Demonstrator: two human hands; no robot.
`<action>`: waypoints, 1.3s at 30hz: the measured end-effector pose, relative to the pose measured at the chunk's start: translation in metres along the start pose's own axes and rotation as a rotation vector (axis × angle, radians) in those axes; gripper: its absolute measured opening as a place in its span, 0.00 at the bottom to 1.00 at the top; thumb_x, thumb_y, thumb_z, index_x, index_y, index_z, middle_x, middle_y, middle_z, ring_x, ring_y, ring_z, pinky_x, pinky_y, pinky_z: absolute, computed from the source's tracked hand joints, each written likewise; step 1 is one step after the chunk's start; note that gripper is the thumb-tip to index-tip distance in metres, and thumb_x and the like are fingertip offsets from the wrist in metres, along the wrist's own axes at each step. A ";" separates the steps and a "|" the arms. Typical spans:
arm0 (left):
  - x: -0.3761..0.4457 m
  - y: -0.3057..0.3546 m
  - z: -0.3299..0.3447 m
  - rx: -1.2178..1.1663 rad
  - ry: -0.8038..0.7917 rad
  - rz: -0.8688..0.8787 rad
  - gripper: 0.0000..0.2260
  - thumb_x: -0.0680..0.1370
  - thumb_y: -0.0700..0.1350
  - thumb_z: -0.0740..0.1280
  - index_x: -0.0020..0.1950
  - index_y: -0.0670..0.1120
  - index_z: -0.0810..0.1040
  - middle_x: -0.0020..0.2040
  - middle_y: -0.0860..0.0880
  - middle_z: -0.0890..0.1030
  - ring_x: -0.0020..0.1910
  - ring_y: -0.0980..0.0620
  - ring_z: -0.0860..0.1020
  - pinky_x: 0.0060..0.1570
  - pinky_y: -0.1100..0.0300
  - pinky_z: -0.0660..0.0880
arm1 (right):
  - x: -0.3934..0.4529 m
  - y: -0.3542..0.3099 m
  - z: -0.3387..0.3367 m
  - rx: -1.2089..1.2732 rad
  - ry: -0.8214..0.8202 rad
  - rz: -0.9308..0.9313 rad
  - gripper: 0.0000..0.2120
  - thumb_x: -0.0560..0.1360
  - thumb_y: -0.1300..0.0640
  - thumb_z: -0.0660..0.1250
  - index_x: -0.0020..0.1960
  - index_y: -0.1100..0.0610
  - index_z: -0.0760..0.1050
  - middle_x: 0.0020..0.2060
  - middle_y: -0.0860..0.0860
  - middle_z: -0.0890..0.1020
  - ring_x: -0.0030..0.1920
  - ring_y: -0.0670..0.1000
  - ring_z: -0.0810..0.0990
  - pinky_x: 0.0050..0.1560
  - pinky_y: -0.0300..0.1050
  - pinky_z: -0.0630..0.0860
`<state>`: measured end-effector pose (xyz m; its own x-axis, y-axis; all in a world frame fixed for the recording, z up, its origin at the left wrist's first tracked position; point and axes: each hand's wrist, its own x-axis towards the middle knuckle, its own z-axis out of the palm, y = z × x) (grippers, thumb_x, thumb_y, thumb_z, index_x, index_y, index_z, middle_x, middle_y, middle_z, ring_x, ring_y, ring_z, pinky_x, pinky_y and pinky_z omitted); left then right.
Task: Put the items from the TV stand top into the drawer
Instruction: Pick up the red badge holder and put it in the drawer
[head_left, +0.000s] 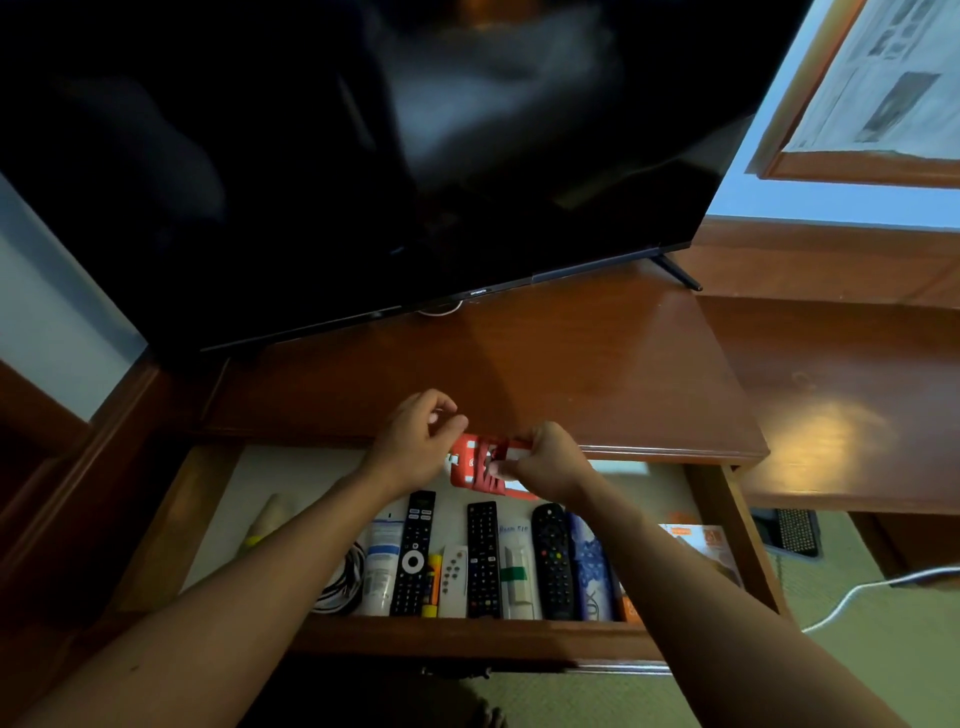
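Gripping 1 red folding holder (485, 464) over the open drawer (719, 499), 2 hands, left (415, 441) and right (545, 460); 3 black remotes (483, 558) inside.

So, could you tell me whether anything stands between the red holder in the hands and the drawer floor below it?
Nothing visible does. The red holder, gripped by the left hand and right hand, hangs over the open drawer; bare liner lies beneath, behind the row of remotes.
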<state>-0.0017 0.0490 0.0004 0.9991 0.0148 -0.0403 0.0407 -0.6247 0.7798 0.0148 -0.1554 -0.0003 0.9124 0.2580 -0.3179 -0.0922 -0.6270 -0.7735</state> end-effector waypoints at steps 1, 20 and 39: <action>-0.001 -0.008 -0.002 0.088 -0.004 -0.005 0.12 0.80 0.55 0.64 0.61 0.54 0.74 0.64 0.53 0.74 0.62 0.51 0.75 0.56 0.48 0.76 | 0.000 0.001 0.005 0.013 0.005 0.007 0.07 0.69 0.59 0.76 0.46 0.54 0.84 0.40 0.49 0.86 0.44 0.50 0.84 0.45 0.47 0.80; 0.040 -0.160 -0.090 0.810 -0.184 0.026 0.31 0.79 0.68 0.48 0.80 0.60 0.49 0.82 0.52 0.42 0.80 0.47 0.41 0.76 0.39 0.40 | 0.025 -0.029 0.131 0.045 0.029 0.119 0.11 0.77 0.57 0.71 0.59 0.52 0.81 0.47 0.47 0.83 0.44 0.43 0.81 0.41 0.38 0.76; 0.060 -0.195 -0.095 0.851 0.060 0.032 0.33 0.78 0.70 0.43 0.81 0.59 0.51 0.82 0.46 0.49 0.80 0.36 0.48 0.73 0.30 0.46 | 0.102 -0.037 0.210 -0.271 -0.152 0.055 0.17 0.78 0.60 0.68 0.65 0.54 0.75 0.58 0.54 0.84 0.59 0.55 0.81 0.58 0.50 0.77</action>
<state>0.0516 0.2459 -0.0943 0.9996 0.0133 0.0261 0.0122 -0.9989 0.0444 0.0276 0.0490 -0.1194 0.8367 0.3124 -0.4498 -0.0117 -0.8110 -0.5850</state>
